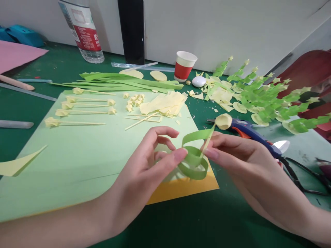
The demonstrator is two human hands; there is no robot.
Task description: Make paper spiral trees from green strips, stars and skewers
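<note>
My right hand [240, 158] pinches the thin pale stem of a paper flower [223, 122] between thumb and fingers. A green paper strip [193, 151] hangs in loose curls from the top of that stem. My left hand [147, 168] is at the left side of the curls, with its thumb tip against the strip and its other fingers curved and apart. Several finished stems with cream paper heads [67, 105] lie in a row on the light green sheet [85, 151]. Small folded paper stars [136, 100] and cream paper pieces [165, 103] lie beyond my left hand.
Flat green strips [116, 82] lie behind the sheet, near a paper cup [184, 65], a bottle [88, 38] and a black phone [131, 31]. To the right are a blue glue gun [254, 136] with its cable and several green paper plants [279, 100]. A wall bounds the back.
</note>
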